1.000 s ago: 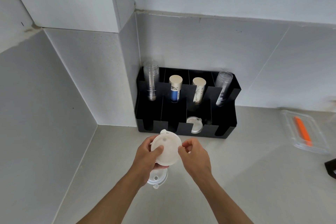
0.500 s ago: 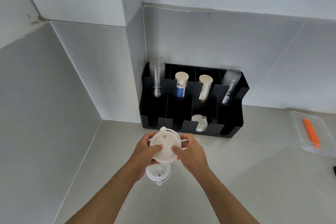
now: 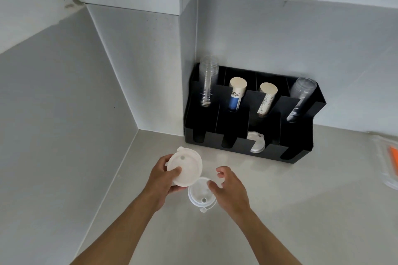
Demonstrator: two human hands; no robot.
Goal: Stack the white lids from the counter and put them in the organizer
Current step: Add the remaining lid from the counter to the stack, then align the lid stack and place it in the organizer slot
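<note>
My left hand (image 3: 160,180) grips a stack of white lids (image 3: 187,166), tilted up above the counter. Just below and right of it, another white lid (image 3: 199,197) lies flat on the counter. My right hand (image 3: 231,189) hovers over that lid's right side with fingers spread, holding nothing. The black organizer (image 3: 237,146) stands against the back wall; a white lid (image 3: 256,142) leans in its third front slot.
Clear cup stacks (image 3: 207,80) and paper cup stacks (image 3: 237,94) fill the organizer's back slots. A clear plastic box with an orange item (image 3: 391,161) sits at the right edge. Walls close off the left side and the back corner.
My right hand has let go of the lid stack and dropped toward the lid on the counter. My left hand alone keeps the stack. The view has shifted left.
</note>
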